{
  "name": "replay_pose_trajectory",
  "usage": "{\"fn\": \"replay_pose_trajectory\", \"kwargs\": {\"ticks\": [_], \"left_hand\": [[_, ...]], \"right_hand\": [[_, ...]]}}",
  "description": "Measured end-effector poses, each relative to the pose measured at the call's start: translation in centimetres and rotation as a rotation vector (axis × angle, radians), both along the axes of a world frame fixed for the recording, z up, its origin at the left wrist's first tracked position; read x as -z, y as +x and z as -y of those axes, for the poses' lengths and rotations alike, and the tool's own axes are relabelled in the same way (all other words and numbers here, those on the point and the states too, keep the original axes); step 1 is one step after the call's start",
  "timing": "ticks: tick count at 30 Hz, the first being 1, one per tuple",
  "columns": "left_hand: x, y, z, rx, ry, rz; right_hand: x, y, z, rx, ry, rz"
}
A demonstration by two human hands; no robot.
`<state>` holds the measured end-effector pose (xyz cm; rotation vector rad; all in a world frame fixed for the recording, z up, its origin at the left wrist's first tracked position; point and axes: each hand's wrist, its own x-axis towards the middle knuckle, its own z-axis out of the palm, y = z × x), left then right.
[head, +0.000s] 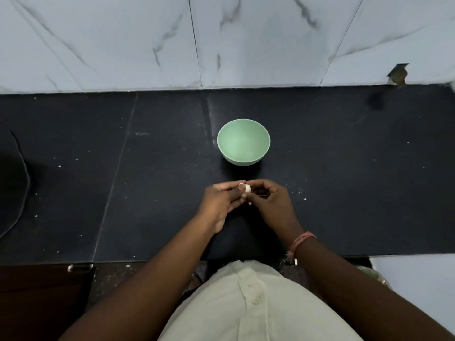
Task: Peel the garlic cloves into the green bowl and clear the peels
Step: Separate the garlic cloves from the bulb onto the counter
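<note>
A green bowl (243,141) stands upright on the black counter (344,168), and nothing shows inside it. Just in front of the bowl my two hands meet over the counter. My left hand (220,201) and my right hand (269,200) both pinch a small white garlic clove (247,188) between their fingertips. A tiny white bit (250,203), perhaps peel, shows under the hands. Most of the clove is hidden by my fingers.
White specks (299,190) lie scattered on the counter right of my hands. A marble-patterned tiled wall (221,40) rises behind the counter. A dark cable (23,173) curves at the far left. The counter's front edge runs just before my body.
</note>
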<state>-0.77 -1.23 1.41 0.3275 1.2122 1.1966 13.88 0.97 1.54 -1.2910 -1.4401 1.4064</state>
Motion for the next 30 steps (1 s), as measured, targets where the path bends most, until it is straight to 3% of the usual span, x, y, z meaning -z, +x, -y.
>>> {"fn": "replay_pose_trajectory", "kwargs": {"ticks": [7, 15, 22, 25, 30], "left_hand": [[-0.2, 3.2, 0.4, -0.085, -0.040, -0.022], [-0.2, 5.3, 0.6, -0.166, -0.055, -0.212], [-0.2, 5.0, 1.1, -0.165, -0.093, -0.221], [-0.5, 4.6, 0.9, -0.190, -0.128, -0.187], [-0.3, 4.7, 0.9, -0.150, -0.144, -0.158]], "right_hand": [[0.8, 2.2, -0.5, 0.022, 0.031, 0.040], [1.2, 2.6, -0.6, 0.027, 0.010, 0.042], [1.0, 2.4, -0.5, 0.029, -0.241, -0.139], [1.0, 2.4, -0.6, -0.024, -0.246, -0.141], [1.0, 2.1, -0.3, -0.088, -0.173, 0.022]]}}
